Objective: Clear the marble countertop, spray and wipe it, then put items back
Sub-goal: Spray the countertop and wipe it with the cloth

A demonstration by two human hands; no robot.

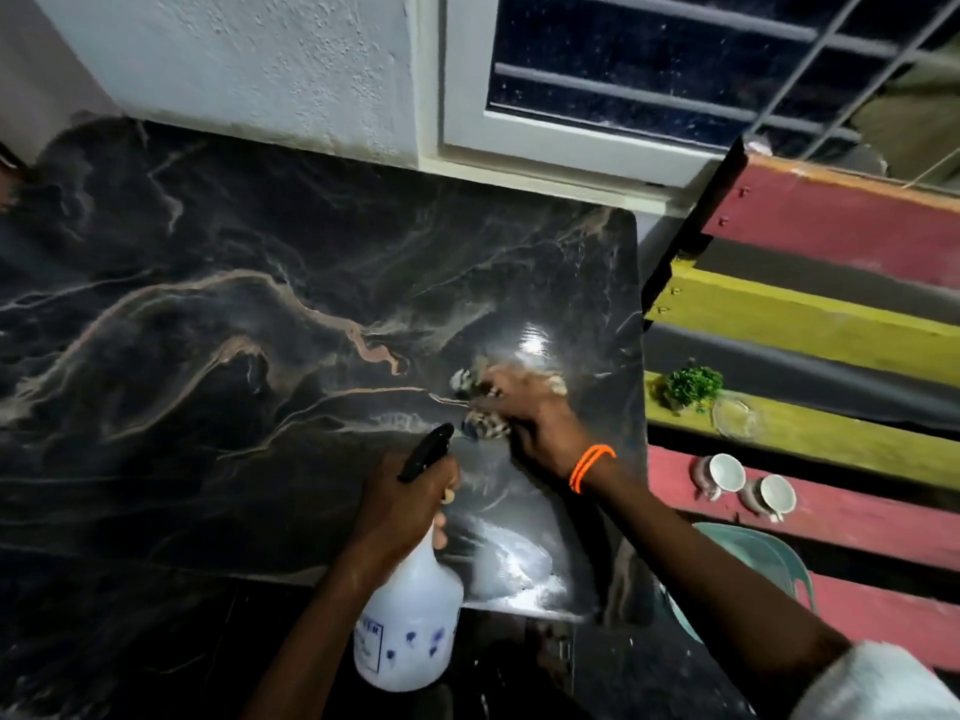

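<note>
The spray bottle (408, 623), a rounded translucent white plastic body with blue print and a black trigger head, is gripped at the neck by the left hand (402, 504) over the front edge of the marble countertop (208, 314); how much liquid it holds cannot be told. The right hand (524, 415) (an orange band at its wrist) presses a crumpled, mottled cloth (480, 407) onto the dark, glossy slab near its right edge, fingers curled over it. Pale and tan veins run across the stone, and a wet sheen lies near the front. On the painted slatted bench (831, 324) to the right stand two white cups (748, 483), a clear glass dish (735, 418) and a small green plant (693, 387).
</note>
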